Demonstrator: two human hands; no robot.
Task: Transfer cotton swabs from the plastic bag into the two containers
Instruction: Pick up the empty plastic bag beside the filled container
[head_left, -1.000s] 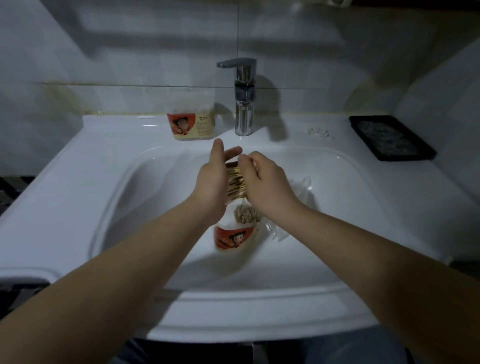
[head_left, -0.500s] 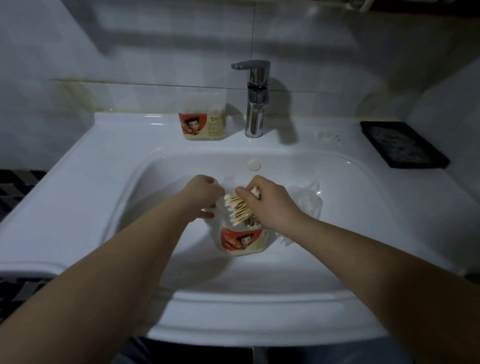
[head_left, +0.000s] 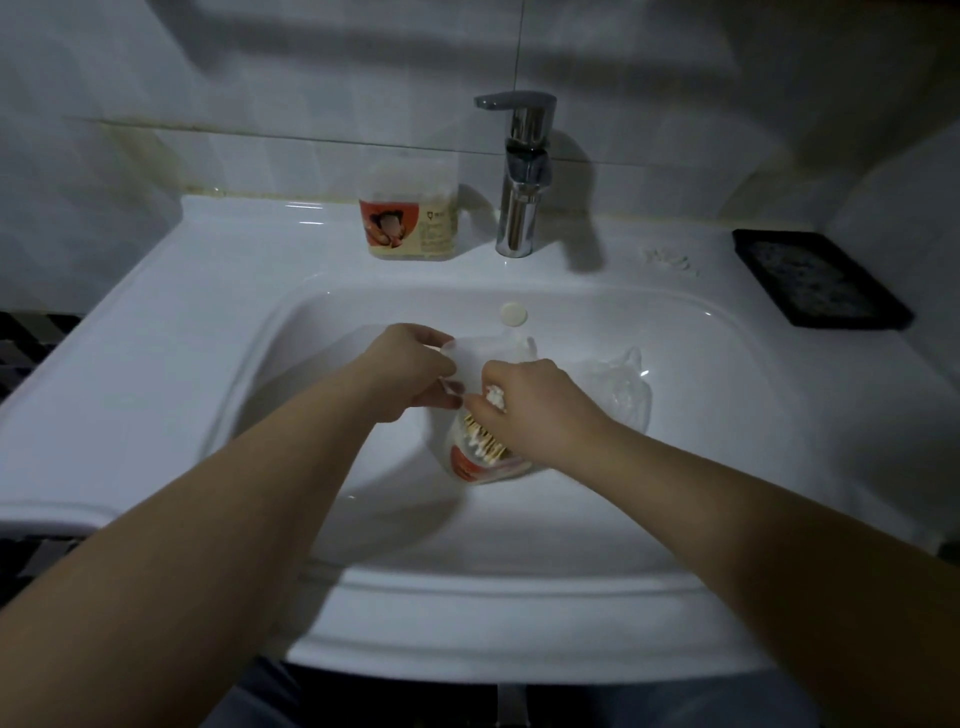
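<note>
In the sink basin (head_left: 597, 525) stands a clear container (head_left: 467, 470) with a red label. My right hand (head_left: 535, 410) pinches a bundle of cotton swabs (head_left: 480, 441), whose lower ends are inside the container. My left hand (head_left: 415, 369) grips the container's translucent white lid (head_left: 478, 358) and holds it open at the container's top. The crumpled clear plastic bag (head_left: 621, 389) lies in the basin just right of my right hand. A second container (head_left: 410, 218) of the same kind stands on the back ledge, left of the faucet.
A chrome faucet (head_left: 519, 171) rises at the back centre, with a round overflow cap (head_left: 513, 314) below it. A black tray (head_left: 821, 280) lies on the right ledge, with a few white bits (head_left: 670, 258) beside it. Tiled walls close in behind and to the right.
My right hand has lowered the swab bundle from above the container into its opening. My left hand let go of the bundle and now grips the lid.
</note>
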